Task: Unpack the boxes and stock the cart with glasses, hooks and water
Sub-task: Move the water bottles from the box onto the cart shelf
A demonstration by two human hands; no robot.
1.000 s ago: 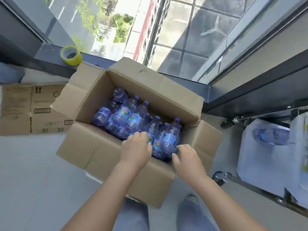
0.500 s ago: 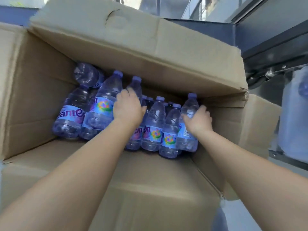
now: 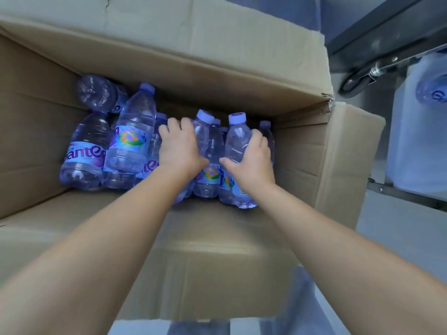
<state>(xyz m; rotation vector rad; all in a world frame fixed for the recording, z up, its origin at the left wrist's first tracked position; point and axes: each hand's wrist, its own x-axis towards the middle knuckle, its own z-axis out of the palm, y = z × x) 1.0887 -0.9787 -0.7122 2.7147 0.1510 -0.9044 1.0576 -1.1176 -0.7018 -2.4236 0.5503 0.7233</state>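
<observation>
An open cardboard box [image 3: 217, 76] fills the view, with several clear water bottles with purple caps and blue labels inside. My left hand [image 3: 180, 147] grips a bottle [image 3: 203, 139] near the middle of the box. My right hand [image 3: 251, 157] is curled round another water bottle [image 3: 235, 139] just to the right, tilted up from the pile. The two hands lie close together, thumbs almost touching. More bottles [image 3: 131, 139] lie loose at the left of the box.
At the right edge stands the cart [image 3: 406, 197] with a white bag [image 3: 416, 141] holding a water bottle [image 3: 433, 90]. A cart wheel [image 3: 358, 78] shows at upper right. The box's near flap [image 3: 205, 257] lies under my forearms. Grey floor lies below.
The view closed in on the box. Both hands went from the near edge down among the bottles, then drew together and gripped two neighbouring bottles.
</observation>
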